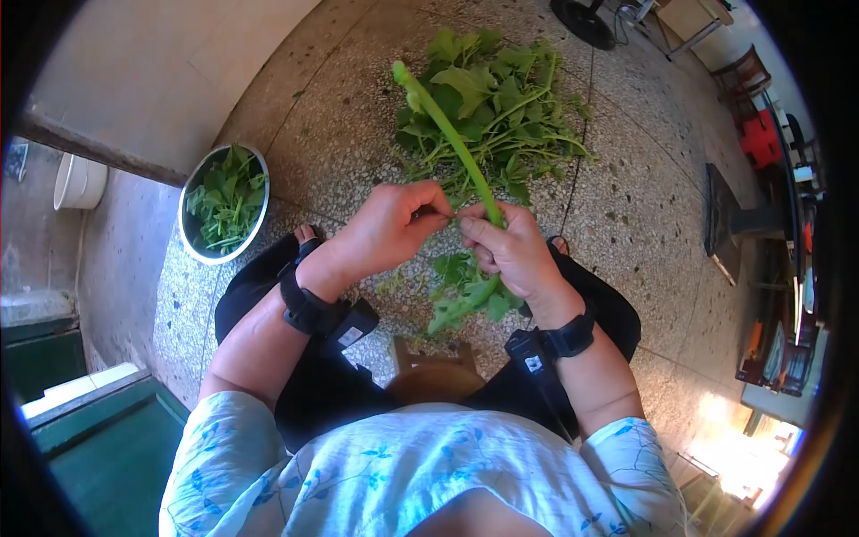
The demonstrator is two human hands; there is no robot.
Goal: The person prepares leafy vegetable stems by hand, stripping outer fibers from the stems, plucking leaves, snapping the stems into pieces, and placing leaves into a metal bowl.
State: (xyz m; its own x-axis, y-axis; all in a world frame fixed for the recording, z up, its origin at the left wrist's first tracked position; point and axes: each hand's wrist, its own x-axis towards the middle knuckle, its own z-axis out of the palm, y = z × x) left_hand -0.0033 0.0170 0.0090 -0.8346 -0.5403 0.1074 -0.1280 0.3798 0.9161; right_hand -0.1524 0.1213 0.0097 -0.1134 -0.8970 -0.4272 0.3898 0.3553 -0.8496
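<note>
A long, thick green vine stem (pixel 455 139) is gripped by my right hand (pixel 514 251), its bare end pointing up and away from me. Leaves on the stem's lower part (pixel 465 291) hang below that hand. My left hand (pixel 394 224) is pinched closed beside the right fingertips; whatever lies between its finger and thumb is too small to make out. Just beyond both hands, a heap of leafy green vines (pixel 492 98) lies on the floor. To the left stands a metal basin (pixel 266 192) holding cut leaves and stems (pixel 225 201).
Between my legs is a small wooden stool (pixel 434 380), with green scraps on the speckled floor (pixel 358 116) ahead of it. A white bucket (pixel 79 183) stands far left. A black stand base (pixel 582 22) and a dark pedestal (pixel 729 219) occupy the far and right sides.
</note>
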